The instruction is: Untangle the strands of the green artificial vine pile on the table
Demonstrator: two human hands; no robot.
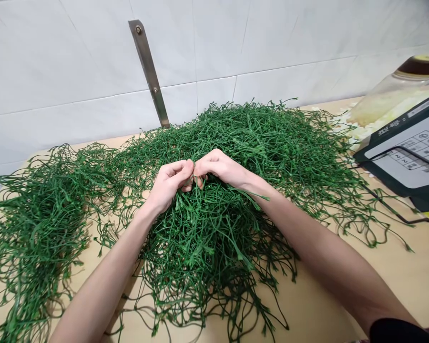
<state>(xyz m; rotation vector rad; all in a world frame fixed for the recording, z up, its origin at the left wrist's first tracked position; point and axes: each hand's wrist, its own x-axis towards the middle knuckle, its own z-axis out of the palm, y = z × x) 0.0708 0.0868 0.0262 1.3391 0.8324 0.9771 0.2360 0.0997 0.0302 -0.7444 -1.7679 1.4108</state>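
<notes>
A big tangle of thin green plastic stems (236, 157) covers the tan table (396, 267), with a second heap (35, 214) at the left. My left hand (169, 183) and my right hand (218, 166) meet over the middle of the main pile, fingertips pinched together. Both are closed on green stems where the thumbs and fingers touch. A bundle of stems (203, 233) hangs down from the hands toward me, between my forearms.
A white tiled wall stands behind the table, with a slanted metal bracket (150, 71) fixed to it. At the right lie a dark scale with a keypad (407, 152), its cable, and a clear bag of pale pieces (386, 107).
</notes>
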